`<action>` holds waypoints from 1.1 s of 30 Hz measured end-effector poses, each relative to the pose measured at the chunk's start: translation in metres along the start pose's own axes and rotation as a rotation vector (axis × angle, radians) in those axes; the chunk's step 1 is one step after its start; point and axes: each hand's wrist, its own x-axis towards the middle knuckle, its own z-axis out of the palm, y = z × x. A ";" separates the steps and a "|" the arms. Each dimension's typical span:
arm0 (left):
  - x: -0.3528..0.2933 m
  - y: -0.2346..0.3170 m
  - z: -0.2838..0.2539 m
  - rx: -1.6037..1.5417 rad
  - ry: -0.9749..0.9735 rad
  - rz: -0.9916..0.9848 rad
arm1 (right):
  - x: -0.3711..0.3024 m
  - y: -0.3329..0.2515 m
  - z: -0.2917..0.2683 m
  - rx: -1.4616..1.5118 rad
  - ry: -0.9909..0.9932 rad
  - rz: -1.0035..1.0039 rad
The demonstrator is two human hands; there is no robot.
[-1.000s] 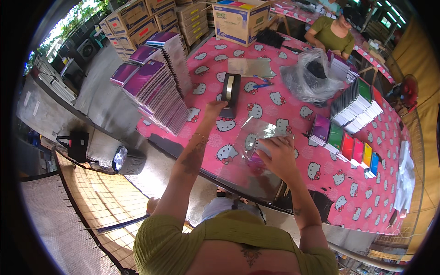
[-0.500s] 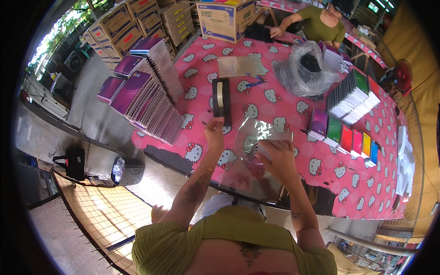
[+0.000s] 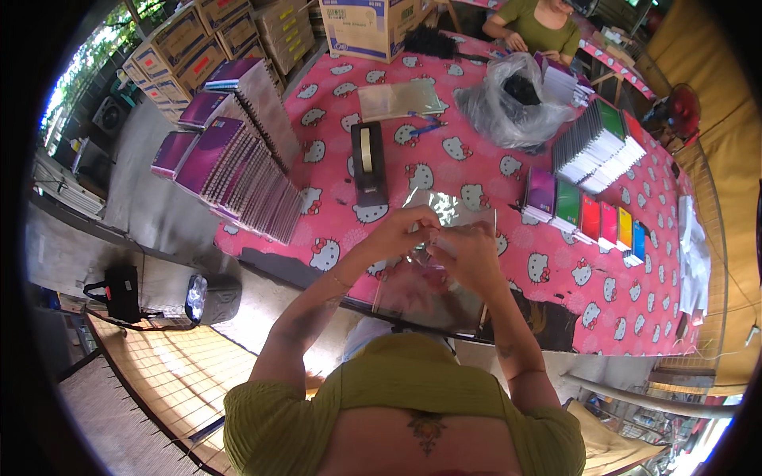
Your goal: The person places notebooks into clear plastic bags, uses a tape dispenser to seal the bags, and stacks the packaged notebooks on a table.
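Observation:
My left hand [image 3: 406, 232] and my right hand [image 3: 474, 258] meet over a clear, shiny sheet [image 3: 444, 305] at the table's near edge. The left fingers are pinched together, and whatever is between them is too small to make out. Curled fingers close my right hand beside them, its grip partly hidden; a bit of glossy clear plastic [image 3: 418, 252] shows below the fingers. Just beyond my left hand stands a black tape dispenser [image 3: 371, 186] with a pale roll of tape [image 3: 366, 151].
Purple spiral notebooks [image 3: 246, 178] are stacked at the left. Coloured notebooks [image 3: 589, 218] and a taller stack [image 3: 595, 159] stand right. Farther back lie clear sleeves [image 3: 397, 101], blue pens [image 3: 429, 127], a plastic bag [image 3: 508, 111] and a carton [image 3: 361, 32]. A co-worker [image 3: 540, 32] sits opposite.
My left hand has moved from the tape dispenser's near end rightward to my right hand. The right hand has turned, its fingers drawing in toward the left. The co-worker's hands have shifted.

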 end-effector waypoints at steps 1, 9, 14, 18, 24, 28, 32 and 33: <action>0.006 0.005 0.000 0.091 0.047 0.048 | 0.002 0.004 -0.001 0.007 0.006 0.004; 0.004 0.020 -0.001 0.472 0.102 0.395 | -0.019 0.011 -0.027 -0.135 0.174 -0.024; 0.014 0.017 0.005 0.474 0.131 0.379 | -0.064 0.073 -0.010 0.446 0.295 0.232; 0.036 0.019 0.027 0.645 0.054 0.482 | -0.062 0.086 0.028 0.118 0.033 -0.171; 0.050 -0.017 0.035 0.773 0.044 0.322 | -0.060 0.095 0.041 0.209 0.058 -0.203; 0.067 -0.032 0.047 0.666 0.176 0.087 | -0.052 0.094 0.049 0.297 0.164 -0.131; 0.045 -0.066 0.030 -0.299 0.206 -0.197 | -0.038 0.071 0.028 0.448 0.471 0.009; 0.037 -0.054 0.020 -0.234 0.086 -0.275 | -0.034 0.073 0.022 0.476 0.537 0.029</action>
